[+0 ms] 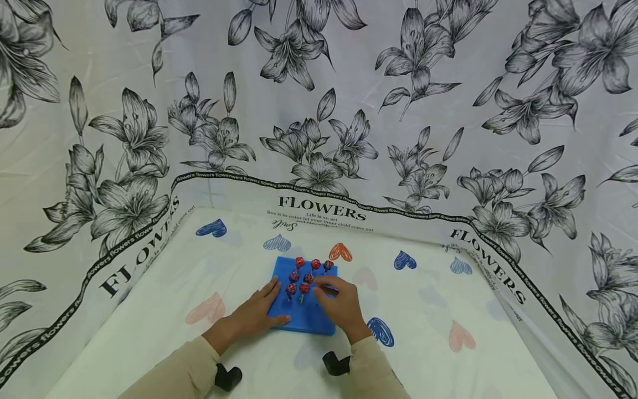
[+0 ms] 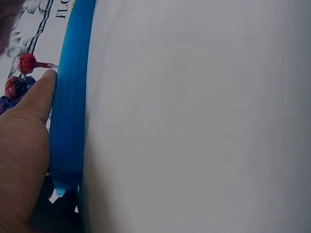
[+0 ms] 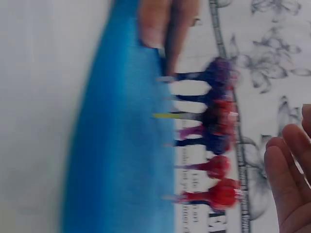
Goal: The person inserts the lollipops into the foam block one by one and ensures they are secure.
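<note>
A blue foam block (image 1: 304, 321) lies on the table, with several wrapped lollipops (image 1: 304, 287) standing upright in it on their sticks. Three of them, including a red one (image 1: 299, 261), form the far row. My left hand (image 1: 253, 311) rests on the block's left side, fingers extended and thumb on the near part. Beside the lollipops at the right is my right hand (image 1: 343, 303), its fingers bent toward them. In the right wrist view, the right hand's fingers (image 3: 286, 170) look relaxed, with nothing between them. There, the lollipops (image 3: 218, 167) are blurred.
A white cloth (image 1: 423, 354) printed with hearts covers the table. Behind rises a curtain (image 1: 319, 111) with black flower drawings. Two black devices, one at the left sleeve (image 1: 228, 377) and one at the right sleeve (image 1: 336, 363), sit by the wrists.
</note>
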Available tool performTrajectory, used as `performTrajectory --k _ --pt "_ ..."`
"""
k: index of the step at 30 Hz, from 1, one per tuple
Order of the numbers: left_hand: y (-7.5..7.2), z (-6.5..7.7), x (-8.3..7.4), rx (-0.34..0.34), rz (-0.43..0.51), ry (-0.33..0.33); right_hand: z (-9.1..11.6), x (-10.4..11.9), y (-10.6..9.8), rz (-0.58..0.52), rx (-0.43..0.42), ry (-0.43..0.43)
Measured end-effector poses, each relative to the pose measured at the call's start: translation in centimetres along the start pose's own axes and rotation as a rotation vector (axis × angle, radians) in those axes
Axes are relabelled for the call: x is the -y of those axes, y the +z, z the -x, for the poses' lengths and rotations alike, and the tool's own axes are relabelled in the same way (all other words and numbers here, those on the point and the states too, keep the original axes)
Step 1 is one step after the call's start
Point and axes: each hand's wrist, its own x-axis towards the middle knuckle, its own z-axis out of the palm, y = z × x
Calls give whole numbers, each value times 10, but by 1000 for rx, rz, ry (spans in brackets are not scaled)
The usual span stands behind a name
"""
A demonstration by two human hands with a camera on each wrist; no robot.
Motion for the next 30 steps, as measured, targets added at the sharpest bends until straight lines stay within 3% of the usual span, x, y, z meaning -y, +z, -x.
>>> performTrajectory --k 5,10,17,23,30 --pt "-3 0 -3 -1 2 6 -13 35 -32 -32 -60 -89" --pt "-7 1 -6 7 24 6 -20 57 -58 19 -112 -46" --pt "-5 3 -5 26 65 -13 -13 18 -78 156 -213 -1" --pt "-3 3 -3 22 50 -9 0 -7 -82 180 -247 158" --pt "-2 2 -2 10 43 0 16 -31 -73 254 -231 328"
